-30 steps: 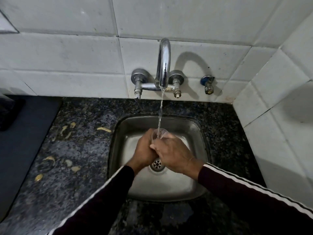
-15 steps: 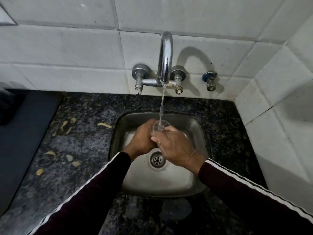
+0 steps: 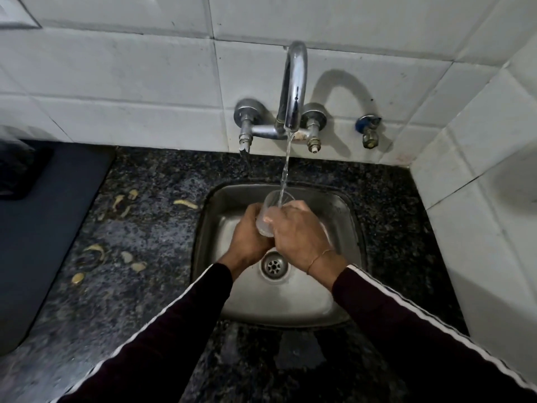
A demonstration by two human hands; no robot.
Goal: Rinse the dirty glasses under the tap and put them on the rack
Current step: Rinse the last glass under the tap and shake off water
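A clear drinking glass (image 3: 271, 209) is held upright over the steel sink (image 3: 345, 216), its rim under the thin stream from the chrome tap (image 3: 295, 91). My left hand (image 3: 248, 237) grips the glass from the left and below. From the right, my right hand (image 3: 299, 234) wraps round it, fingers curled over its side. Water runs into the glass. Both hands hide most of the glass's lower part. No rack is in view.
Dark granite counter (image 3: 139, 242) surrounds the sink, with several yellowish peel scraps (image 3: 96, 250) on its left part. A dark mat (image 3: 43, 216) lies at far left. White tiled walls stand behind and at right. A small blue-handled valve (image 3: 368, 132) sits right of the tap.
The hands and glass stay under the stream over the sink. More of the glass's rim and side shows between the hands now. The view has shifted slightly.
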